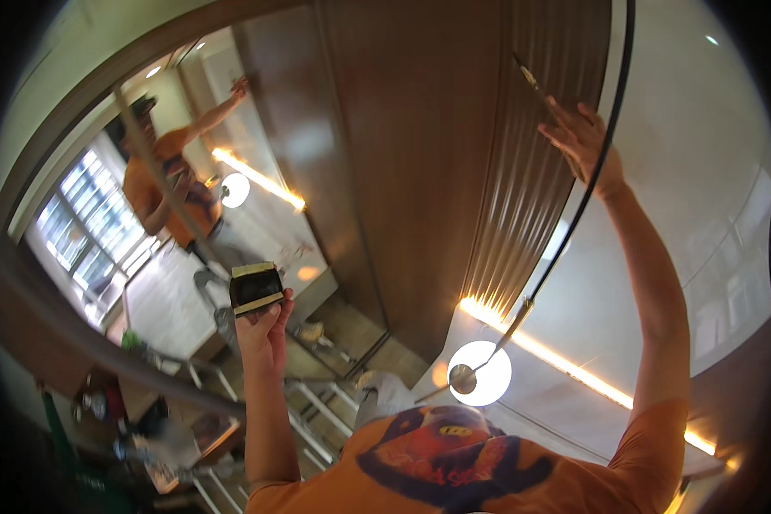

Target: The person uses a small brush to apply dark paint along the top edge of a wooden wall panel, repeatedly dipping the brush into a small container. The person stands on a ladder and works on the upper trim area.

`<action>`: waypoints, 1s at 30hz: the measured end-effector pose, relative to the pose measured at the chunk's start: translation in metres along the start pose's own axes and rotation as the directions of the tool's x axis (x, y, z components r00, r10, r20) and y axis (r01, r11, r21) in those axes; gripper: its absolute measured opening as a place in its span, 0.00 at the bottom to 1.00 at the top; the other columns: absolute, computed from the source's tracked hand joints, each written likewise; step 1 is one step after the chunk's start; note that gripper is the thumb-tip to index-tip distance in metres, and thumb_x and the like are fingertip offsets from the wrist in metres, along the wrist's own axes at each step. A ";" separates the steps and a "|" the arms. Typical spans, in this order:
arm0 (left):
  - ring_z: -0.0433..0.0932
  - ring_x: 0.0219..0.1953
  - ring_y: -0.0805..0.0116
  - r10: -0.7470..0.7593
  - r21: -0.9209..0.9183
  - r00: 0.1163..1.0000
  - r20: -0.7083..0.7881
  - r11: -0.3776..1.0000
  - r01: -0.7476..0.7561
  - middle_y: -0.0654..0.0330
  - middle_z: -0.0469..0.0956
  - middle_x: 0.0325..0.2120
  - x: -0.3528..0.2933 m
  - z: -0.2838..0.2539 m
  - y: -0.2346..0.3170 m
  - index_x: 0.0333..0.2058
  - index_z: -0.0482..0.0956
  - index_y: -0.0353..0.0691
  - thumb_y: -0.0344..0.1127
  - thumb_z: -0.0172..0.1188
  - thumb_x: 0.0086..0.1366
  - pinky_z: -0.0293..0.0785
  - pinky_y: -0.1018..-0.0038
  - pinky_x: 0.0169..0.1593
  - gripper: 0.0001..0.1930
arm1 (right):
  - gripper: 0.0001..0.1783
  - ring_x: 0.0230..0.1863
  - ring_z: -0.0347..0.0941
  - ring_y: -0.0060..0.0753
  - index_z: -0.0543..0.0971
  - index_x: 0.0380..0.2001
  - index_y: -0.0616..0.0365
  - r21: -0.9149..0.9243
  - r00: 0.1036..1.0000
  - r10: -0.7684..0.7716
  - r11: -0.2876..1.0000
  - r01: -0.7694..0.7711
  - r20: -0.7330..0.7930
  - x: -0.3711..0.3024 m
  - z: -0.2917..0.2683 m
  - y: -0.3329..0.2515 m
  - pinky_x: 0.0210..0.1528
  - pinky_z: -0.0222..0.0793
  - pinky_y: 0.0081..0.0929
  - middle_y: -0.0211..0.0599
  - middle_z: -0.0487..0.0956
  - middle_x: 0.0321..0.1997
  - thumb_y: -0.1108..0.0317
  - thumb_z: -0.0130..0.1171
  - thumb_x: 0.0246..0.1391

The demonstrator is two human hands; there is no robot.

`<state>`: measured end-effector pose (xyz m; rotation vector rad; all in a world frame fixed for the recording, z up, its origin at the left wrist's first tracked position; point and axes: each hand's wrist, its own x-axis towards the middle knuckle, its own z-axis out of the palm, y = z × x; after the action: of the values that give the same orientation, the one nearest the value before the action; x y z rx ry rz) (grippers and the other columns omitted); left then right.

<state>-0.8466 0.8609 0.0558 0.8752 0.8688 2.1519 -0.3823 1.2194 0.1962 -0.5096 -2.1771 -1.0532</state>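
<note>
My right hand (584,146) is raised at the upper right, in front of the ribbed brown panel. It holds a thin paintbrush (529,77) by the fingers, the tip pointing up and left toward the ribs. Whether the tip touches the panel I cannot tell. Lower left, my left hand (268,332) grips a small black open-topped container (257,289) from below, with yellowish strips along two edges. What is inside the container is too dark to make out.
A black cord (604,158) runs down past my right hand to a round lit lamp (492,384). A glowing light strip (565,364) crosses the white wall. A large mirror (167,111) stands left, reflecting me. Below is a metal ladder (321,407), with cluttered items at lower left.
</note>
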 end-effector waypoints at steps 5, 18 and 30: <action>0.84 0.49 0.59 -0.062 -0.015 0.982 0.176 0.998 0.066 0.55 0.80 0.53 0.125 0.015 -0.015 0.59 0.71 0.37 0.18 0.66 0.60 0.83 0.66 0.54 0.28 | 0.22 0.67 0.71 0.42 0.73 0.63 0.56 0.431 0.841 0.441 0.855 -0.289 -0.312 -0.015 -0.032 -0.026 0.69 0.65 0.36 0.45 0.70 0.72 0.73 0.55 0.66; 0.81 0.50 0.65 0.093 -0.182 0.808 0.582 0.983 0.018 0.62 0.78 0.50 0.410 0.093 -0.075 0.59 0.69 0.45 0.31 0.72 0.63 0.80 0.67 0.55 0.28 | 0.34 0.62 0.74 0.44 0.63 0.74 0.49 0.164 0.642 0.275 0.960 -0.228 -0.715 0.120 -0.191 -0.180 0.67 0.63 0.41 0.56 0.64 0.75 0.43 0.34 0.75; 0.77 0.52 0.71 0.257 -0.337 0.737 0.625 0.940 -0.041 0.65 0.76 0.47 0.523 0.150 -0.083 0.55 0.70 0.44 0.37 0.69 0.67 0.76 0.68 0.58 0.22 | 0.34 0.55 0.79 0.41 0.63 0.70 0.71 0.417 0.483 0.642 0.761 -0.497 -0.596 0.227 0.029 -0.256 0.62 0.68 0.41 0.59 0.76 0.64 0.53 0.40 0.75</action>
<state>-1.0024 1.3514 0.2505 1.4523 0.0959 1.8050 -0.7048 1.1016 0.2037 -0.5630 -1.2194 -0.5059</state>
